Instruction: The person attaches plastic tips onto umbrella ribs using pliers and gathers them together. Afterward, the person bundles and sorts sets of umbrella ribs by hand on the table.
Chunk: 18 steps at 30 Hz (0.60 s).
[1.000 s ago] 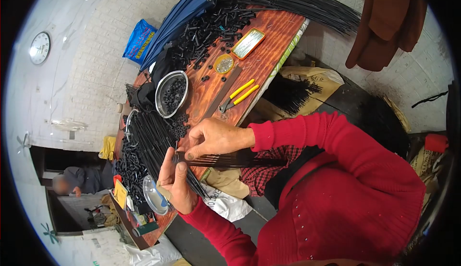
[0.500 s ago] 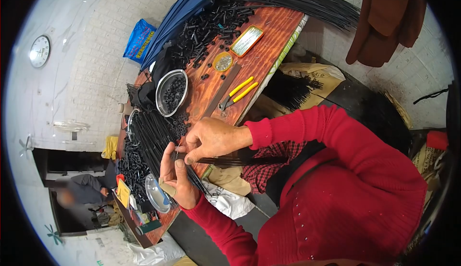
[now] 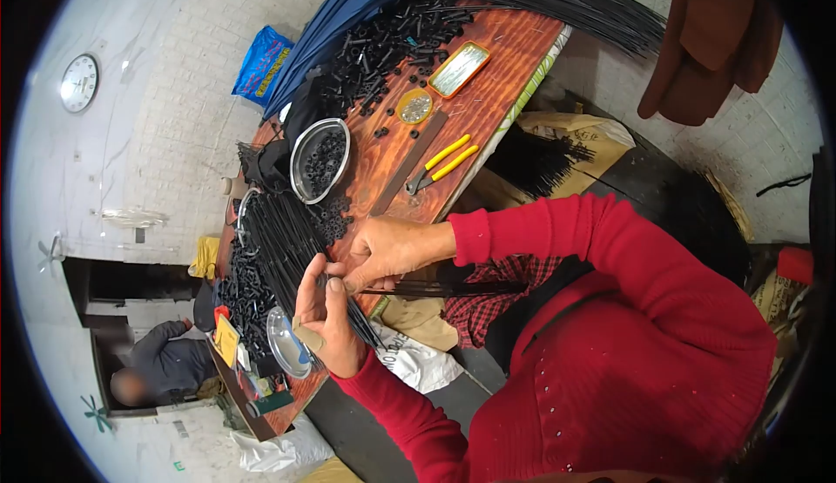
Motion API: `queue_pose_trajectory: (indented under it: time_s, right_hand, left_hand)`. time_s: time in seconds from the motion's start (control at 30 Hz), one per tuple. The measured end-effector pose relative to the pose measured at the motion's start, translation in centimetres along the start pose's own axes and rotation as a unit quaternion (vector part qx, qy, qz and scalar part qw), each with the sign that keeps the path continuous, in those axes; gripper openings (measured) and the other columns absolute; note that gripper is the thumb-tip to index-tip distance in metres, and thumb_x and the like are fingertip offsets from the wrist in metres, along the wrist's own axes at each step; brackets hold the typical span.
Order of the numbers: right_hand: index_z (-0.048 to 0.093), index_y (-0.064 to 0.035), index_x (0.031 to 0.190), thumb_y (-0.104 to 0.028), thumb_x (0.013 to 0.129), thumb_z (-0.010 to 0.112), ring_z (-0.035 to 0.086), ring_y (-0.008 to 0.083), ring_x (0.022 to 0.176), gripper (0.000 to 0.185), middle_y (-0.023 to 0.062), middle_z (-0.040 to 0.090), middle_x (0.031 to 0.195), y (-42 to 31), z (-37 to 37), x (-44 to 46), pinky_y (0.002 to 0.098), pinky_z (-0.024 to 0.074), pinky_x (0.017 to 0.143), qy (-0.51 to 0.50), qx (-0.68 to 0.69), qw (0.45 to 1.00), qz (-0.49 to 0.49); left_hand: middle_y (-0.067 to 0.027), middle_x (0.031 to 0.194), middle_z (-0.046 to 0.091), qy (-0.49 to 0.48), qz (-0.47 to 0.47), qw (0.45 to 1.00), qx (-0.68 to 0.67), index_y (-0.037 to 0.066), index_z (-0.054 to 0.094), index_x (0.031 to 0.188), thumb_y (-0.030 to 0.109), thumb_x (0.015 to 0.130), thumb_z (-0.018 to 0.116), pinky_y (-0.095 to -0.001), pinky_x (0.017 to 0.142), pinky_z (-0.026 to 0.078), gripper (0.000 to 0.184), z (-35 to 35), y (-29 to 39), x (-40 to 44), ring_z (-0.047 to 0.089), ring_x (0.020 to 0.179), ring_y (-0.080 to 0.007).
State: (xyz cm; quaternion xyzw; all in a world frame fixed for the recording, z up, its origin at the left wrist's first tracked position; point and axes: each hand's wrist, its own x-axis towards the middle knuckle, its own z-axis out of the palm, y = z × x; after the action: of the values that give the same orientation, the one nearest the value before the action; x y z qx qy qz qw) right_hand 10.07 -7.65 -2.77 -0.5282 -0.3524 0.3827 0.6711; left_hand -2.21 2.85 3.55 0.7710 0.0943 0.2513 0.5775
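Several thin black rods (image 3: 453, 289) are sitting in my right hand (image 3: 396, 245); my left hand (image 3: 338, 331) is pinching narrowly alongside, contents hidden. A rod pile (image 3: 283, 235) is covering the table (image 3: 518, 52), so plenty's probably waiting; finished count's unclear.

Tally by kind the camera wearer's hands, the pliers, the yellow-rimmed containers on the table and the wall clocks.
Hands: 2, the left hand and the right hand
Pliers: 1
Yellow-rimmed containers: 2, the oblong tray and the round dish
Wall clock: 1
Total: 6
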Motion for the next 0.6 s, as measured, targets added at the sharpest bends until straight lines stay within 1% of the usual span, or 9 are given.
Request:
queue_pose_trajectory:
  time_s: [0.07,0.13,0.17,0.23,0.27,0.3,0.33,0.43,0.6]
  right_hand:
    - [0.064,-0.0018,0.065,-0.044,0.069,0.081,0.059,0.0137,0.053,0.046,0.0042,0.061,0.055,-0.2,0.2,0.1,0.0307,0.0441,0.048,0.014,-0.045,0.999,-0.025]
    - [0.063,-0.0014,0.067,-0.040,0.071,0.081,0.060,0.0134,0.057,0.043,0.0036,0.061,0.058,-0.3,0.2,0.0,0.0300,0.0450,0.051,0.055,-0.131,0.987,-0.072]
    - [0.063,-0.0014,0.067,-0.040,0.071,0.081,0.060,0.0134,0.057,0.043,0.0036,0.061,0.058,-0.3,0.1,0.0,0.0300,0.0450,0.051,0.053,-0.133,0.987,-0.075]
    - [0.064,-0.0015,0.074,-0.036,0.073,0.080,0.061,0.0131,0.063,0.038,0.0046,0.063,0.065,0.2,0.0,0.0,0.0296,0.0462,0.054,0.065,-0.103,0.976,-0.181]
    - [0.064,-0.0015,0.077,-0.033,0.074,0.080,0.062,0.0130,0.066,0.036,0.0051,0.064,0.069,0.3,-0.2,0.0,0.0294,0.0467,0.056,0.068,-0.087,0.966,-0.233]
    - [0.066,-0.0015,0.084,-0.028,0.078,0.077,0.062,0.0139,0.071,0.030,0.0061,0.063,0.078,-1.2,-0.2,-1.1,0.0299,0.0480,0.061,0.057,-0.010,0.973,-0.223]
    - [0.066,-0.0015,0.084,-0.028,0.078,0.077,0.062,0.0139,0.071,0.030,0.0061,0.063,0.078,-2.0,-0.3,-1.1,0.0299,0.0480,0.061,0.054,-0.012,0.973,-0.224]
    - [0.066,-0.0010,0.083,-0.027,0.078,0.075,0.063,0.0171,0.069,0.028,0.0079,0.062,0.079,-3.2,-0.9,-1.0,0.0315,0.0488,0.061,0.070,-0.166,0.932,-0.313]
    - [0.065,-0.0010,0.088,-0.020,0.080,0.073,0.062,0.0190,0.068,0.023,0.0075,0.060,0.081,-4.2,-1.7,-0.3,0.0295,0.0491,0.060,0.050,-0.221,0.909,-0.349]
  left_hand:
    - [-0.0096,0.099,0.063,0.008,0.014,1.000,0.004,-0.006,0.055,0.124,0.006,0.092,0.057,-0.0254,0.081,0.047,0.035,0.2,-0.3,0.2,0.059,0.090,-0.0127]
    - [-0.0084,0.098,0.063,0.010,0.013,1.000,-0.006,-0.006,0.053,0.125,0.003,0.091,0.057,-0.0262,0.083,0.048,0.035,0.0,-0.7,0.4,0.060,0.089,-0.0144]
    - [-0.0083,0.098,0.062,-0.003,0.019,1.000,-0.019,-0.006,0.053,0.125,0.003,0.091,0.057,-0.0261,0.082,0.048,0.036,-0.3,-1.0,0.5,0.060,0.088,-0.0141]
    - [-0.0080,0.097,0.062,-0.029,0.030,0.998,-0.046,-0.007,0.052,0.126,0.004,0.091,0.057,-0.0258,0.081,0.047,0.037,-0.8,-1.6,0.6,0.059,0.087,-0.0137]
    - [-0.0074,0.097,0.062,-0.033,0.055,0.997,-0.046,-0.006,0.048,0.131,0.006,0.091,0.056,-0.0245,0.078,0.047,0.043,-0.8,-1.8,0.7,0.058,0.085,-0.0124]
    - [-0.0074,0.097,0.062,-0.029,0.060,0.997,-0.047,-0.006,0.048,0.131,0.006,0.091,0.056,-0.0245,0.078,0.047,0.043,-0.8,-1.8,0.8,0.058,0.085,-0.0124]
    - [-0.0073,0.097,0.062,-0.025,0.059,0.997,-0.048,-0.005,0.046,0.133,0.006,0.091,0.056,-0.0241,0.078,0.047,0.044,-0.7,-1.7,0.7,0.058,0.086,-0.0121]
    - [-0.0072,0.096,0.062,-0.018,0.056,0.997,-0.054,-0.004,0.042,0.137,0.007,0.092,0.056,-0.0233,0.079,0.047,0.048,-0.3,-1.4,0.5,0.058,0.086,-0.0115]
    - [-0.0087,0.104,0.061,-0.014,0.037,0.999,-0.006,-0.002,0.043,0.134,0.006,0.093,0.053,-0.0246,0.083,0.047,0.043,0.3,-1.0,0.5,0.059,0.092,-0.0127]
